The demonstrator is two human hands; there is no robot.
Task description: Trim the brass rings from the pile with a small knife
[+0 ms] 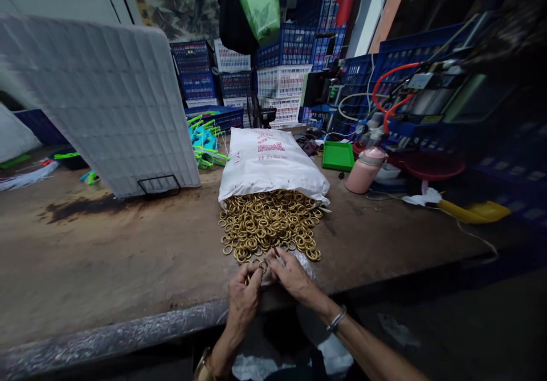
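Observation:
My left hand [244, 294] is closed in a pinch at the front of a heap of gold-coloured rings [273, 224]. A gold ring [262, 265] shows at its fingertips, in the small gap between the two hands. My right hand [294, 275] is also closed, thumb and fingers together, at the near edge of the heap. A short dark thin piece sticks up by its fingers; what it is cannot be made out. Behind, the rings spill from the mouth of a white sack [271, 164] with red print, lying on the brown table [141, 267].
A white ribbed panel [111, 102] stands upright at left, beside bright green and blue plastic pieces [207, 142]. On the right are a green tray [337, 155], a pink bottle [366, 170], a yellow scoop [474, 211] and a machine with red hoses [431, 93]. Stacked crates [284, 82] stand behind.

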